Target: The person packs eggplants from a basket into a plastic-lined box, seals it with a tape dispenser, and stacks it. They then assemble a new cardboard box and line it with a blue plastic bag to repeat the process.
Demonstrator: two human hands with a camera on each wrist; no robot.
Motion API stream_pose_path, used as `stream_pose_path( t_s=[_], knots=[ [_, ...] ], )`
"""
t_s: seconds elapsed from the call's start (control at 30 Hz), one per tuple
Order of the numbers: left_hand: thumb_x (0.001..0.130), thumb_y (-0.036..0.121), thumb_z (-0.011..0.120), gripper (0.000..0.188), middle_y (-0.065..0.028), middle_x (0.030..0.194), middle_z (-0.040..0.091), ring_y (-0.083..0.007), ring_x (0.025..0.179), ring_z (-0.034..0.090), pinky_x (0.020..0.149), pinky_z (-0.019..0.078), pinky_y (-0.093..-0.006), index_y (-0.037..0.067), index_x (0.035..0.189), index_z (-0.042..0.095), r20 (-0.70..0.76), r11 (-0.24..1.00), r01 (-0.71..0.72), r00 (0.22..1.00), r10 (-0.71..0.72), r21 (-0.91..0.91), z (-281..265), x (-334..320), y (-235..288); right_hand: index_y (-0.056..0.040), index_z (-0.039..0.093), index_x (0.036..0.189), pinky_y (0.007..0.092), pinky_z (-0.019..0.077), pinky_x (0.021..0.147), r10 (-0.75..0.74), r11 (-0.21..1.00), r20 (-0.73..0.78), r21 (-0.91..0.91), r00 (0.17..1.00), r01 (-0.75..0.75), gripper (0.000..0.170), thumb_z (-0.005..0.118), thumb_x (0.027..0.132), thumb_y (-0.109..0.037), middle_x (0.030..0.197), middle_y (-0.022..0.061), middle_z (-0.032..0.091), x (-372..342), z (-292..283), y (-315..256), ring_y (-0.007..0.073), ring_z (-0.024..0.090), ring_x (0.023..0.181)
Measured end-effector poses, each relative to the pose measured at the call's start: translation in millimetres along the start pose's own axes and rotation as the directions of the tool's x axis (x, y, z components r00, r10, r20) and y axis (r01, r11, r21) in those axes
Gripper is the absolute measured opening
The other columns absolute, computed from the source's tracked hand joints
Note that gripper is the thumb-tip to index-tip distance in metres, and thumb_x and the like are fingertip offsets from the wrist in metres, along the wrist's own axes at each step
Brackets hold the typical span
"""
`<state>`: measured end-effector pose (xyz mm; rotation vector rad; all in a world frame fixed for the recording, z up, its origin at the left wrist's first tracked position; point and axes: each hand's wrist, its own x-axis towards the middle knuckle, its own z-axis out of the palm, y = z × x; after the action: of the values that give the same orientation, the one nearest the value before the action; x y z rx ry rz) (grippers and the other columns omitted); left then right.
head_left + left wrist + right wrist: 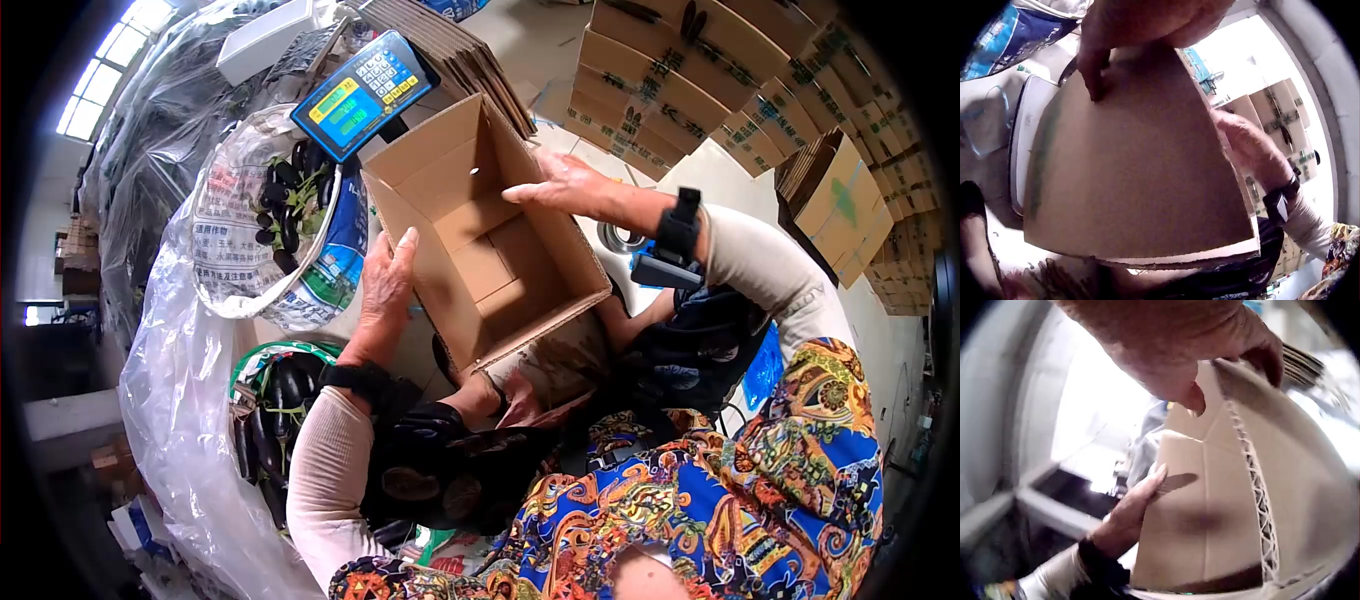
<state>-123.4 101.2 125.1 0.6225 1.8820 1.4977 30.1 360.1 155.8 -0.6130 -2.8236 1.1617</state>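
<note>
An empty, open-topped cardboard box (480, 240) stands tilted between the two hands in the head view. My left hand (388, 285) holds its left wall, thumb at the rim and fingers along the outside. In the left wrist view those fingers (1092, 78) lie against the outer cardboard wall (1135, 162). On the far right side, my right hand (568, 185) grips the wall with the thumb inside the box. The right wrist view shows the right hand (1179, 353) straddling the corrugated edge (1254, 475), its fingertips partly hidden behind the wall.
A scale display (365, 97) stands beyond the box. Eggplants fill a white sack (225, 235) and lie in a green-rimmed bag (270, 410) at left. Flattened cartons (450, 50) lean behind; printed boxes (660, 80) are stacked at upper right.
</note>
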Motion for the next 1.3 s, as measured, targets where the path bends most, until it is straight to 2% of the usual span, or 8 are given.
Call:
stream_pose_path(
  t_s=[0.23, 0.37, 0.43, 0.5, 0.63, 0.77, 1.0, 1.3],
  knots=[
    [0.096, 0.032, 0.06, 0.046, -0.0081, 0.121, 0.061, -0.0197, 0.106, 0.06, 0.09, 0.0509, -0.037, 0.006, 0.133, 0.051, 0.113, 0.828, 0.254, 0.967, -0.229, -0.499, -26.6, -8.1, -52.9, -0.0048, 0.064, 0.109, 0.0269, 0.0503, 0.059, 0.258, 0.634, 0.301, 0.664, 0.918, -0.396, 0.047, 0.067, 0.088, -0.047, 0.09, 0.0043, 0.065, -3.6, -10.6, 70.3, 0.011, 0.061, 0.072],
    [0.092, 0.044, 0.065, 0.064, -0.0143, 0.131, 0.056, -0.0282, 0.117, 0.056, 0.099, 0.0452, -0.0436, 0.0, 0.135, 0.046, -0.173, 0.929, 0.367, 0.913, -0.368, -0.039, -28.5, -3.5, -72.8, -0.0036, 0.058, 0.123, 0.0379, 0.0526, 0.086, 0.25, 0.611, 0.235, 0.714, 0.939, -0.342, 0.056, 0.072, 0.085, -0.043, 0.104, 0.0128, 0.068, -14.8, -1.1, 79.6, 0.0223, 0.065, 0.098],
    [0.088, 0.037, 0.069, 0.062, -0.0224, 0.133, 0.052, -0.0384, 0.121, 0.05, 0.096, 0.0421, -0.0451, -0.002, 0.132, 0.049, -0.263, 0.693, -0.008, 0.922, 0.284, 0.721, -42.5, 6.4, -104.7, -0.0015, 0.052, 0.128, 0.0432, 0.0502, 0.088, 0.326, 0.926, -0.194, 0.265, 0.925, -0.27, 0.062, 0.073, 0.084, -0.04, 0.112, 0.018, 0.065, -12.1, 19.7, 90.7, 0.03, 0.063, 0.104],
    [0.083, 0.025, 0.067, 0.056, -0.0262, 0.124, 0.055, -0.0435, 0.111, 0.052, 0.101, 0.0383, -0.0484, 0.0, 0.131, 0.052, -0.036, 0.323, -0.187, 0.816, 0.577, 0.928, -25.0, 9.7, -75.3, -0.0039, 0.053, 0.126, 0.0475, 0.0421, 0.094, -0.274, 0.943, -0.577, -0.317, 0.769, 0.098, 0.069, 0.072, 0.08, -0.051, 0.109, 0.024, 0.06, -5.2, 35.4, 108.6, 0.039, 0.054, 0.109],
    [0.081, 0.031, 0.07, 0.054, -0.0271, 0.122, 0.055, -0.0439, 0.109, 0.054, 0.094, 0.0439, -0.0481, -0.01, 0.115, 0.055, -0.045, 0.462, -0.121, 0.942, 0.332, 0.879, -2.3, 4.9, -39.9, 0.0006, 0.064, 0.109, 0.0472, 0.0423, 0.094, -0.233, 0.753, -0.246, -0.658, 0.941, 0.014, 0.066, 0.068, 0.08, -0.058, 0.108, 0.0215, 0.06, -11.5, 21.9, 50.4, 0.037, 0.052, 0.107],
    [0.078, 0.039, 0.073, 0.063, -0.0298, 0.121, 0.056, -0.0439, 0.112, 0.054, 0.094, 0.0454, -0.0493, -0.011, 0.112, 0.056, -0.194, 0.587, 0.068, 0.969, 0.155, 0.807, 26.8, 9.3, -32.7, 0.0083, 0.066, 0.089, 0.0465, 0.0513, 0.085, 0.148, 0.846, -0.057, -0.51, 0.987, -0.156, 0.052, 0.071, 0.074, -0.041, 0.098, 0.0274, 0.066, 22.3, 26.1, 30.6, 0.0396, 0.064, 0.096],
    [0.075, 0.032, 0.07, 0.04, -0.0276, 0.09, 0.069, -0.0396, 0.089, 0.069, 0.079, 0.0539, -0.047, -0.005, 0.089, 0.068, -0.134, 0.791, 0.293, 0.955, -0.263, 0.537, 3.3, 59.5, -75.1, 0.0086, 0.062, 0.1, 0.0437, 0.0473, 0.076, 0.194, 0.981, 0.117, -0.003, 0.974, -0.195, 0.041, 0.054, 0.068, -0.017, 0.091, 0.0255, 0.065, 45.5, 39.5, 39.6, 0.0327, 0.062, 0.088],
    [0.079, 0.016, 0.069, 0.042, -0.0069, 0.088, 0.066, -0.0172, 0.072, 0.063, 0.052, 0.0502, -0.0328, 0.004, 0.118, 0.063, -0.028, 0.781, -0.006, 0.999, 0.031, 0.624, -19.4, 63.0, -120.3, -0.005, 0.069, 0.097, 0.0353, 0.0535, 0.067, 0.087, 0.99, 0.57, 0.04, 0.817, -0.133, 0.034, 0.074, 0.083, -0.035, 0.08, 0.0054, 0.063, 17.8, -61.9, 68.8, 0.0191, 0.059, 0.076]
  ],
)
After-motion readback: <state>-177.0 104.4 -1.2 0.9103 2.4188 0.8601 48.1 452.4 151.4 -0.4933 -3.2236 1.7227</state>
